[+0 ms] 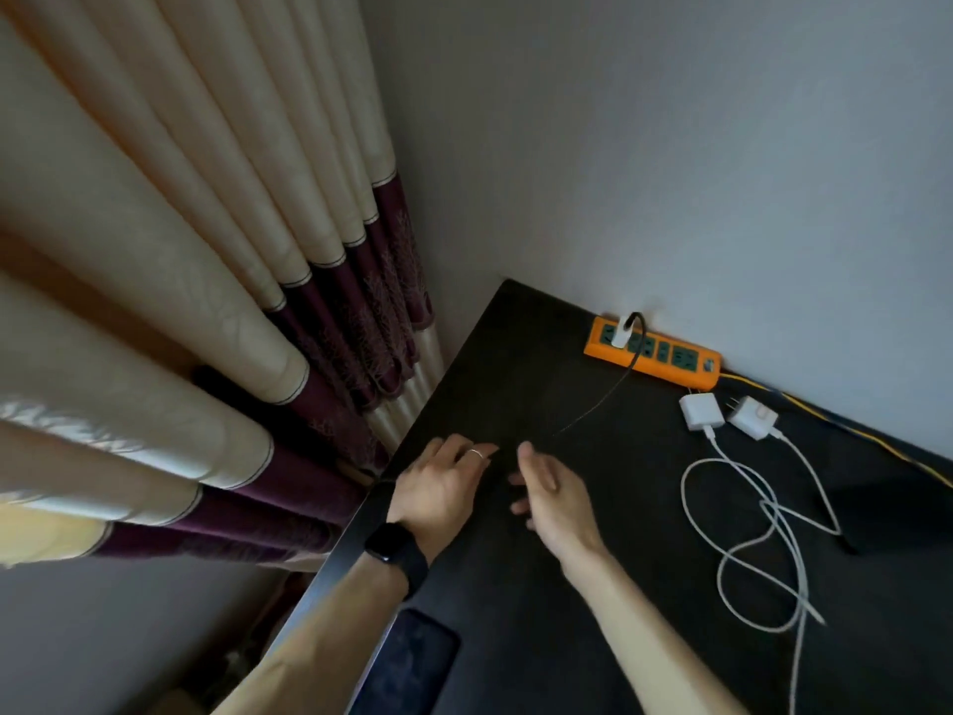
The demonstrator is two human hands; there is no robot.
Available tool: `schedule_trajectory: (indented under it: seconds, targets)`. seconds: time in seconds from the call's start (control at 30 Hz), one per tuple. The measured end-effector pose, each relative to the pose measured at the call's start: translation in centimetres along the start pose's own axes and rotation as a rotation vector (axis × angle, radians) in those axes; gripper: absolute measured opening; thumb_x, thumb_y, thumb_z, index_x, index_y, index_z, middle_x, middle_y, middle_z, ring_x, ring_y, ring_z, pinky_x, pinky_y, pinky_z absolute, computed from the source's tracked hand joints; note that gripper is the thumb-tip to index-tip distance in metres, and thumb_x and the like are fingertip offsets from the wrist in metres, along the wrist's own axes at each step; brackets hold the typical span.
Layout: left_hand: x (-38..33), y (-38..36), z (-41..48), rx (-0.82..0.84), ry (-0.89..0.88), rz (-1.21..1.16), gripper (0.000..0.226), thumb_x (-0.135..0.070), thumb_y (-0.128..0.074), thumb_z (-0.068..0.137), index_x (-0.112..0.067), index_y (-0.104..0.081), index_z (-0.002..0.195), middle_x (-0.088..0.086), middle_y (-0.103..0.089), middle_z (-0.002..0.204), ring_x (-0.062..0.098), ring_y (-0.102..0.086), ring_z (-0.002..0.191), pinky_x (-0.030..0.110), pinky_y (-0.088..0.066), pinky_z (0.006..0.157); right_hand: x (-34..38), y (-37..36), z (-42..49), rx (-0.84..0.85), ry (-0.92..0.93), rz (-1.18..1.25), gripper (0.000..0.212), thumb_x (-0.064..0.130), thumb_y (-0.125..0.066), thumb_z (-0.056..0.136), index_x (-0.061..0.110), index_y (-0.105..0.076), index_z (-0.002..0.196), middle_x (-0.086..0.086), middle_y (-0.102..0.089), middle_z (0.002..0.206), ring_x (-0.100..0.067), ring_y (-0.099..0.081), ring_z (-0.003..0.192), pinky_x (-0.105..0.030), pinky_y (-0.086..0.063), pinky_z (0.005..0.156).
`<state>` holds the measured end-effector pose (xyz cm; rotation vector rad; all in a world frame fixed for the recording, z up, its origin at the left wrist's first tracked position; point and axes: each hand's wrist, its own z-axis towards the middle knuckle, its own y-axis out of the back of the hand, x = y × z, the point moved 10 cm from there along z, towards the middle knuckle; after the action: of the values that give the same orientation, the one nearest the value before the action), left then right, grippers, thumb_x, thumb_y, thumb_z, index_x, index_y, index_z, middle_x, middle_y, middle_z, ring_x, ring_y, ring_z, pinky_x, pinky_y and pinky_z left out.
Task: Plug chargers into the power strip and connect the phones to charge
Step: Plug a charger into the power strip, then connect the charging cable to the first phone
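One charger sits plugged in the orange power strip by the wall; its thin black cable runs down to the hands. It looks light and bendy — best pinched near the tip. The left hand lies flat, and the right hand curls. Whether either holds the cable's end is hidden — both it and the table are dark.

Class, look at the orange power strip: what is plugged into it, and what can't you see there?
One white charger with a black cable stands in the orange power strip near its left end. Its prongs are hidden inside the socket. The other sockets look empty.
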<state>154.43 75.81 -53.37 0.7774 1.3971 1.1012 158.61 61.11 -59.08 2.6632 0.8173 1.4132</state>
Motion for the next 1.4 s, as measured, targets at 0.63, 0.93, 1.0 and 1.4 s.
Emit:
schedule_trajectory:
  seconds: [0.63,0.93,1.0,1.4]
  targets:
    - [10.3,9.2,-21.3,0.199,0.418,-0.188,0.034,-0.049,-0.041,0.099,-0.025,-0.065,0.091,-0.010,-0.069,0.082,0.015,-0.065,0.078,0.035,-0.052,0.073,9.0,7.5,-3.8,-0.349,-0.045,0.462,0.017,0.029,-0.058,0.101,0.019,-0.068,0.090,-0.002,-0.070,0.088,-0.007,-0.061,0.060,-0.022,-0.046,0.052]
    - [-0.2,14.1,-19.1,0.205,0.702,-1.322,0.020,-0.021,-0.053,0.102,-0.008,-0.069,0.100,-0.001,-0.069,0.073,0.010,-0.061,0.054,0.022,-0.050,0.052,-0.4,-10.2,-23.7,0.430,-0.081,0.086,0.026,0.006,-0.060,0.095,0.023,-0.072,0.112,0.001,-0.075,0.116,-0.010,-0.067,0.070,-0.018,-0.041,0.054]
    - [-2.4,14.6,-19.3,0.236,0.733,-1.609,0.016,-0.009,-0.048,0.102,-0.007,-0.063,0.109,0.000,-0.070,0.082,0.012,-0.065,0.066,0.029,-0.053,0.073,-1.9,-12.9,-28.3,0.563,-0.041,0.067,0.040,-0.002,-0.056,0.093,0.025,-0.071,0.118,0.003,-0.071,0.124,-0.012,-0.068,0.082,-0.020,-0.045,0.061]
    - [-5.2,16.8,-23.6,0.165,0.907,-1.710,0.019,-0.005,-0.042,0.103,-0.011,-0.060,0.107,0.000,-0.066,0.090,0.011,-0.065,0.072,0.035,-0.054,0.079,-1.2,-12.3,-33.6,0.327,0.255,0.049,0.013,0.038,-0.066,0.094,0.036,-0.067,0.106,0.014,-0.073,0.099,-0.001,-0.069,0.071,-0.019,-0.048,0.066]
